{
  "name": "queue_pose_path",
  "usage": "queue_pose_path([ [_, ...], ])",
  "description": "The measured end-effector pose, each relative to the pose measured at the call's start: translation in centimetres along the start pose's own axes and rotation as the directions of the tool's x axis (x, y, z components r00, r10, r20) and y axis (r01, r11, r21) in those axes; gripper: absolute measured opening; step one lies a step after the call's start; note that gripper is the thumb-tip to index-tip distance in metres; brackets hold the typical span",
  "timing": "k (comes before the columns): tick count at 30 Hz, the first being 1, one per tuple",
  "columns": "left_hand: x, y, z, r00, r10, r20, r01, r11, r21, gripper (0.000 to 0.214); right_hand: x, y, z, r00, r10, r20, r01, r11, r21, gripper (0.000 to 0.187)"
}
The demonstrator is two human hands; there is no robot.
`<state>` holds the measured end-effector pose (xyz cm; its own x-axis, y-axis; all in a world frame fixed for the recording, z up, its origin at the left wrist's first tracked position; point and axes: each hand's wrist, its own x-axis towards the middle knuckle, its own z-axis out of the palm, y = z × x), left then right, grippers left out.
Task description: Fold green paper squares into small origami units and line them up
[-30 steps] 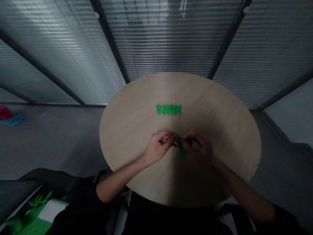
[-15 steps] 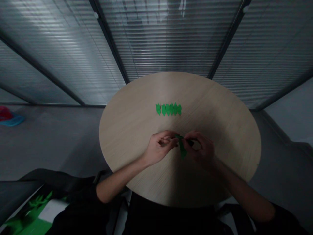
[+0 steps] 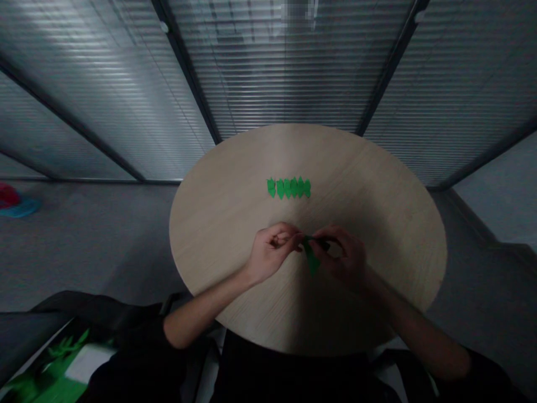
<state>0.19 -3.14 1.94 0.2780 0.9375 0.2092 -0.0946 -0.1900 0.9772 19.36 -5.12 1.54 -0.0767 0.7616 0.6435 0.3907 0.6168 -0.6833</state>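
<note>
My left hand (image 3: 272, 252) and my right hand (image 3: 342, 254) meet over the middle of a round wooden table (image 3: 235, 224). Between their pinched fingertips is a small folded piece of green paper (image 3: 311, 256), its point hanging toward me. Both hands are closed on it. Farther back on the table lies a neat row of several folded green paper pieces (image 3: 288, 187), apart from my hands.
Glass walls with lowered blinds (image 3: 268, 61) stand right behind the table. Grey carpet surrounds it. Green and white sheets (image 3: 54, 369) lie at the lower left beside my lap. A red and blue object (image 3: 14, 201) sits on the floor at far left.
My hands have shifted only slightly, still working the green piece between the fingertips. The row of folded pieces has not moved.
</note>
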Motion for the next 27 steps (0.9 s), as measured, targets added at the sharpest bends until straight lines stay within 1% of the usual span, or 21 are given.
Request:
queue_pose_path([
  [3,-0.03,-0.27,0.05,0.999,0.034,-0.004,-0.034,0.999,-0.009,0.03,-0.06,0.11,0.04,0.997,0.072,0.022,-0.073,0.997,0.02,0.01],
  [5,-0.08,-0.43,0.07,0.998,0.058,-0.005,-0.058,0.998,-0.01,0.029,0.04,0.16,0.04,0.991,0.111,0.073,-0.115,0.992,0.048,0.01],
  [9,-0.23,-0.49,0.04,0.997,0.071,0.007,-0.072,0.997,0.035,0.027,0.42,0.14,-0.02,0.976,0.133,0.171,-0.148,0.986,0.081,0.008],
  [11,-0.29,-0.39,-0.05,0.996,0.088,0.023,-0.089,0.994,0.066,0.025,0.54,0.12,-0.06,0.976,0.136,0.17,-0.149,0.986,0.07,0.011],
  [14,-0.3,-0.2,-0.27,0.989,0.143,0.038,-0.147,0.981,0.127,0.023,0.6,0.14,-0.13,0.977,0.143,0.161,-0.155,0.985,0.069,0.014],
  [19,-0.23,0.05,-0.54,0.975,0.218,0.037,-0.22,0.945,0.241,0.019,0.66,0.27,-0.3,0.966,0.165,0.198,-0.183,0.98,0.078,0.018],
  [23,-0.21,0.2,-0.42,0.976,0.217,0.02,-0.215,0.946,0.244,0.019,0.61,0.6,-0.42,0.964,0.178,0.198,-0.188,0.981,0.036,0.024],
  [27,-0.26,0.09,-0.33,0.98,0.199,0.008,-0.195,0.955,0.225,0.017,0.6,0.82,-0.53,0.969,0.16,0.188,-0.166,0.986,0.02,0.025],
])
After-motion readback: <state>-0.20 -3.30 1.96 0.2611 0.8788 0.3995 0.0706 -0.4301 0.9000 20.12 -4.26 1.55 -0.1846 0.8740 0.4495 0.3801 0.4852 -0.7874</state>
